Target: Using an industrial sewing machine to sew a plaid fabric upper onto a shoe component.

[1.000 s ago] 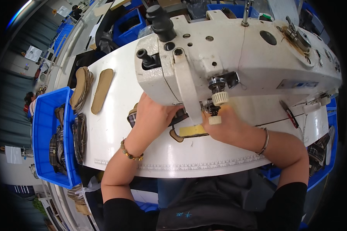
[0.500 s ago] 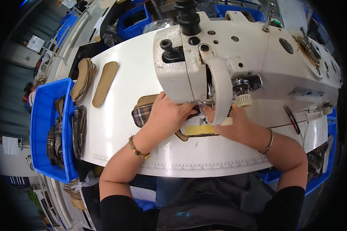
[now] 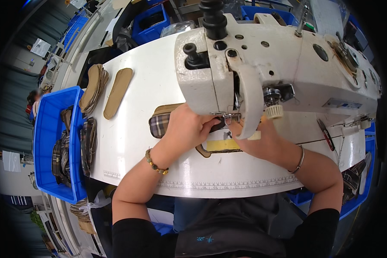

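My left hand (image 3: 185, 128) is closed on a plaid piece with a tan edge (image 3: 160, 122), its thumb and fingers pressing at a dark part beside the presser foot (image 3: 231, 118) of the white sewing machine (image 3: 198, 81). Behind the needle guard (image 3: 251, 96), my right hand (image 3: 262, 142) reaches to the needle area; its fingertips are mostly hidden. A yellow strip on a dark-edged tan piece (image 3: 219, 145) lies between my hands, below the foot.
At the left of the white table (image 3: 189, 182) lie stacked tan pieces (image 3: 90, 89), a single tan piece (image 3: 117, 92) and plaid pieces (image 3: 87, 144), beside a blue bin (image 3: 45, 142). Red-handled snips (image 3: 326, 134) lie right. A person (image 3: 34, 101) is at far left.
The machine appears further right as the view has shifted. More of the plaid piece shows left of my left hand. Both hands remain near the needle.
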Tool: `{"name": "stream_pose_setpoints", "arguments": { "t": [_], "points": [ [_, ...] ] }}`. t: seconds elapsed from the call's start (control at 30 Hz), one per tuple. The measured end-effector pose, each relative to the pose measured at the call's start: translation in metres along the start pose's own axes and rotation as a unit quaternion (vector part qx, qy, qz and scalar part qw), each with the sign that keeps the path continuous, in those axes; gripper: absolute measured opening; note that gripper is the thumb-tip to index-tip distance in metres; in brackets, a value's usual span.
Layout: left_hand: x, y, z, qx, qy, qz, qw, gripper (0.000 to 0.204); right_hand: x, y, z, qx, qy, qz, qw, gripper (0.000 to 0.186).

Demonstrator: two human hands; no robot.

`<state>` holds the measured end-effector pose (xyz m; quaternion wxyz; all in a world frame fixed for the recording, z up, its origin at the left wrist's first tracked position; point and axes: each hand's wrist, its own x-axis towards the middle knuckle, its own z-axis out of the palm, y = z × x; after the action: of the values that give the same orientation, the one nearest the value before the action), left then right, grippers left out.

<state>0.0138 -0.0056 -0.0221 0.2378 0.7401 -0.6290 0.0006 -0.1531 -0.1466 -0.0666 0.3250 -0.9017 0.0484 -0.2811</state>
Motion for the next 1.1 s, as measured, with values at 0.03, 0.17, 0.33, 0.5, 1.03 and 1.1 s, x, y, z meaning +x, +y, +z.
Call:
{"name": "stream_pose_setpoints", "arguments": {
  "t": [0.03,0.17,0.33,0.5,1.03,1.1],
  "points": [
    [0.000,0.000,-0.001,0.001,0.000,-0.001,1.000,0.019,0.000,-0.001,0.000,-0.001,0.006,0.006,1.000,0.011],
    [-0.002,0.002,-0.002,0.028,0.001,-0.003,1.000,0.018,0.003,-0.006,0.000,-0.017,0.021,-0.004,1.000,0.008],
    [-0.001,0.004,-0.001,0.038,0.014,-0.007,0.999,0.017,0.004,-0.005,0.002,-0.027,0.017,-0.048,0.998,0.007],
    [0.002,0.008,-0.005,0.044,-0.005,-0.010,0.999,0.019,-0.005,-0.011,0.005,-0.016,-0.019,-0.001,1.000,0.020],
    [0.007,0.012,-0.006,0.039,0.052,0.036,0.997,0.026,-0.009,-0.027,-0.013,-0.302,-0.089,-0.241,0.918,0.045],
    [0.009,0.010,-0.005,0.016,0.054,0.028,0.998,0.027,-0.008,-0.026,-0.012,-0.302,-0.084,-0.246,0.917,0.044]
  ]
}}
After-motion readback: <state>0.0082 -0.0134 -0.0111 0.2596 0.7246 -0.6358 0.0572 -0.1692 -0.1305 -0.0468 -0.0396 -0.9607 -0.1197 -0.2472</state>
